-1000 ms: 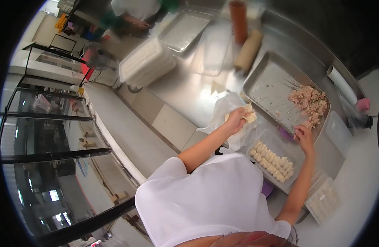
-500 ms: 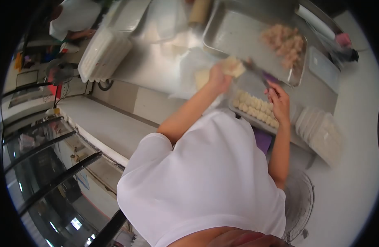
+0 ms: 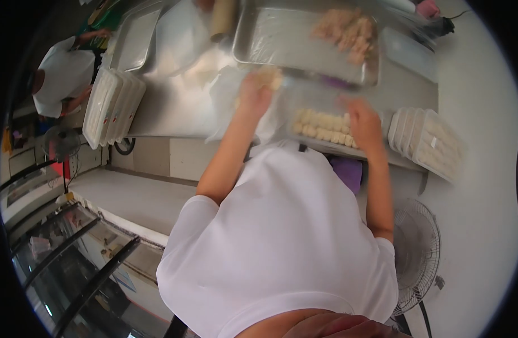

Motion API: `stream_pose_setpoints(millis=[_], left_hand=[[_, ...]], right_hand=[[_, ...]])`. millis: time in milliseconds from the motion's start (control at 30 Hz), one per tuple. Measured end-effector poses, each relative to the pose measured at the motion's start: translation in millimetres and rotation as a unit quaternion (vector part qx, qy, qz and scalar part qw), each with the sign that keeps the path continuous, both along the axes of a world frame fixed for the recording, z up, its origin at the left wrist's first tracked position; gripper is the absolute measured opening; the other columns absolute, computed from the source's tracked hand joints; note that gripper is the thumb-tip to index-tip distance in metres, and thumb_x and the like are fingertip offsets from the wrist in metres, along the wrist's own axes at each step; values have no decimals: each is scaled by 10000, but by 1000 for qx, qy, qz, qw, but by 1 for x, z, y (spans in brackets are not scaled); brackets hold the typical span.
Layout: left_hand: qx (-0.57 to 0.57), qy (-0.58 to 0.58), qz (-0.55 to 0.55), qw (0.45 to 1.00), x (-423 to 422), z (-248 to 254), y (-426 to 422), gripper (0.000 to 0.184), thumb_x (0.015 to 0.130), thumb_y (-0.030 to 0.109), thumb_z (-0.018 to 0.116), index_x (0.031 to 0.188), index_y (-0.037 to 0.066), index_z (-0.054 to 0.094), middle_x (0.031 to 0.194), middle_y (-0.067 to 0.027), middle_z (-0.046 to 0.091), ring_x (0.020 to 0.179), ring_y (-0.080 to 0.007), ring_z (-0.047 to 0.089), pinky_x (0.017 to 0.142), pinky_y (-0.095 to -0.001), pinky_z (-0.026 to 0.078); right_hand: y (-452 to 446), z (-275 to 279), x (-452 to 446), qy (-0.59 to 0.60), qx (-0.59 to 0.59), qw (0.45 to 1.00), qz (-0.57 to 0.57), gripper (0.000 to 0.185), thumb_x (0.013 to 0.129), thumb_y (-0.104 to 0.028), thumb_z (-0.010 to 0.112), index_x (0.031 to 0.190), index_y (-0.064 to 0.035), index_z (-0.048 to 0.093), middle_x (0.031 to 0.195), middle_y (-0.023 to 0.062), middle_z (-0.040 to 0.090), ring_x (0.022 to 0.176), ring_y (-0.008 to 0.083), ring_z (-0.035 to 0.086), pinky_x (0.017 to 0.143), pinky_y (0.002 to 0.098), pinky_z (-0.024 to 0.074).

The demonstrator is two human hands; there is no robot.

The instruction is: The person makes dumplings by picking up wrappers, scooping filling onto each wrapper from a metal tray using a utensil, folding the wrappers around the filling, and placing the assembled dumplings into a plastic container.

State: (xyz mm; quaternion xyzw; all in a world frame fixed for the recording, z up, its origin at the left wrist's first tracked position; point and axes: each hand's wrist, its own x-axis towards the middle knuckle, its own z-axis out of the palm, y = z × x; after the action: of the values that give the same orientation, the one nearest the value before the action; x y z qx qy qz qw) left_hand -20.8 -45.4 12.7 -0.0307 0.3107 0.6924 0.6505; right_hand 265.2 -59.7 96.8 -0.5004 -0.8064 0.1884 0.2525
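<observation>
My left hand (image 3: 256,94) is closed on a pale yellow dough wrapper (image 3: 270,78), held over a sheet of clear plastic (image 3: 225,93) on the metal table. Motion blurs both hand and wrapper. My right hand (image 3: 365,125) hovers at the right end of a clear tray of dumplings (image 3: 323,127), its fingers curled and smeared. Whatever it grips does not show clearly now. Beyond my hands, a large metal tray (image 3: 281,36) carries a heap of pinkish filling (image 3: 349,34) on its right side.
Stacked clear boxes stand at the left (image 3: 113,107) and right (image 3: 430,141). A cardboard roll (image 3: 221,19) and another metal tray (image 3: 138,36) lie at the back. A fan (image 3: 414,256) stands right of me. Another person (image 3: 64,73) is at the far left.
The view has shifted, so the table sits further left in it. My right hand, earlier holding a slim dark tool near the wrapper, is now apart from the wrapper, over the dumpling tray's right end.
</observation>
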Motion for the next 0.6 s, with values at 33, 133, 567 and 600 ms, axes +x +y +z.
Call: stream_pose_setpoints(millis=[33, 133, 567, 600], left_hand=[[17, 20, -11, 1000, -13, -13, -3, 361, 959, 171, 334, 1163, -80, 495, 1129, -196, 589, 1085, -323, 572, 995, -410, 444], [4, 26, -11, 1000, -20, -16, -9, 354, 956, 177, 349, 1138, -75, 520, 1118, -189, 595, 1073, -314, 577, 990, -405, 450], [-46, 22, -28, 998, -21, -17, -26, 425, 974, 226, 312, 1179, -105, 484, 1165, -219, 572, 1128, -334, 545, 1049, -424, 398], [-50, 21, -27, 998, -25, -19, -25, 425, 974, 226, 312, 1179, -105, 484, 1165, -219, 572, 1128, -334, 545, 1049, -424, 398]], right_hand=[[11, -2, 11, 27, 23, 999, -5, 326, 832, 0, 535, 1092, -143, 667, 924, 142, 606, 859, 360, 613, 695, 445, 494], [55, -22, 50, -147, 49, 985, -74, 273, 864, 3, 478, 1066, -79, 641, 990, 202, 614, 903, 410, 611, 746, 471, 500], [143, -55, 37, -397, -47, 916, -26, 219, 870, -79, 477, 954, -8, 666, 934, 212, 675, 868, 384, 665, 751, 461, 542], [140, -48, 40, -369, -44, 928, 6, 220, 864, -73, 481, 954, -15, 673, 931, 211, 676, 863, 376, 667, 752, 463, 539]])
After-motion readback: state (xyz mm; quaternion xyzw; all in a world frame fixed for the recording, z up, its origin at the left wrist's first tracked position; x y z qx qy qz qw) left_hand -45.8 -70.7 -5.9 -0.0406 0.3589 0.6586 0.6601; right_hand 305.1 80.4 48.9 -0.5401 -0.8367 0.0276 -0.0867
